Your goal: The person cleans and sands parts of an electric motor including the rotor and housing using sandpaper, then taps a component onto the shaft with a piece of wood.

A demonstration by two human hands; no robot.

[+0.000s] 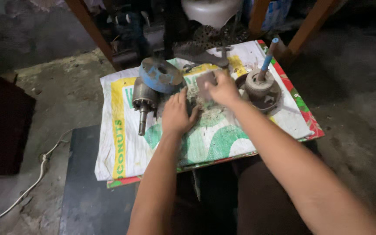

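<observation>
1. A rough, dusty concrete floor [57, 87] fills the scene, and on it sits a low counter covered by a white, yellow and green woven sack [122, 143] (the print on it is left aside).
2. Near the middle of the sack, the right hand [223, 89] pinches a small flat brownish-grey piece [205, 82], seemingly abrasive paper, fingers closed on its right edge.
3. The left hand [177, 114] lies just left of that piece, palm down, fingers straight and together, pressing a dark part [192, 106] mostly hidden beneath it; what the part is cannot be told.
4. Pale gritty dust [209, 114] spreads on the sack under and between both hands.
5. Left of the flat piece, a blue ring-shaped casting [159, 75] leans on a grey motor rotor [143, 102], whose shaft points toward the person.
6. Right of the piece, a round grey disc [260, 85] sits in a dark shallow dish [274, 101], with a blue-handled tool [268, 54] standing tilted in it.
7. Beyond the piece, a dark metal bracket [205, 56] lies at the sack's far edge, with a white rounded housing [212, 11] behind.
8. Far left of the sack, a white cable [35, 174] trails over the floor beside a black mat [88, 191].
</observation>
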